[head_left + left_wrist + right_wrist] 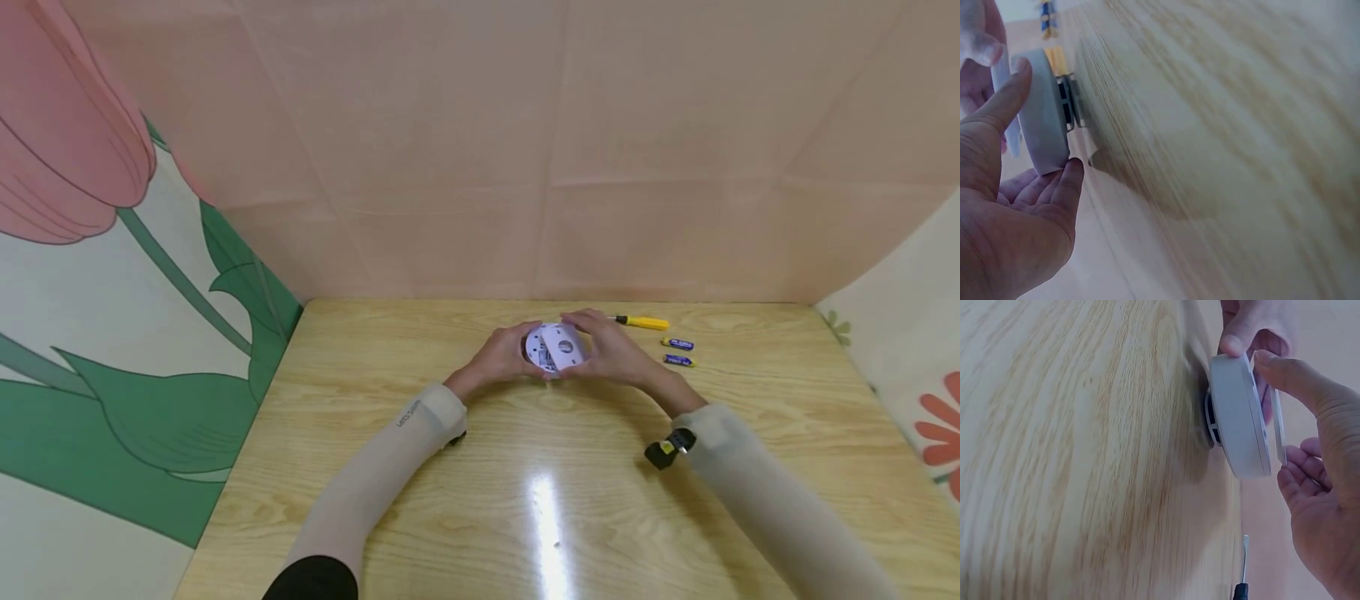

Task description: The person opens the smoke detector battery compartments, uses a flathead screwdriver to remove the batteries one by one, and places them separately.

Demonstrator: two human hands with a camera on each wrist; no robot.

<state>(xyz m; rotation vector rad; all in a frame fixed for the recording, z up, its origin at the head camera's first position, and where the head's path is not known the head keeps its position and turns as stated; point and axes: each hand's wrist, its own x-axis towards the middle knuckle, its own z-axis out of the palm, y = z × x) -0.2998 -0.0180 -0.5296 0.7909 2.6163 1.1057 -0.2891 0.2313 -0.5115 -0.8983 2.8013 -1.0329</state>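
Above the far part of the table, my left hand (pixel 501 357) grips the round white smoke detector (pixel 1044 119) by its rim, thumb on one side and fingers on the other. Its slotted dark-and-white part (pixel 1212 422) points down toward the tabletop. My right hand (pixel 611 350) pinches a thin white mounting plate (pixel 1277 425) between thumb and fingers. That plate, with a round hole in it, lies over the right part of the detector's back in the head view. A narrow gap parts the two in the right wrist view.
A yellow-handled screwdriver (pixel 643 322) lies behind and right of my right hand. Two blue-and-yellow batteries (pixel 678 343) lie beside it on the wooden table (pixel 420 333). A pink cloth backdrop (pixel 450 208) hangs at the table's far edge.
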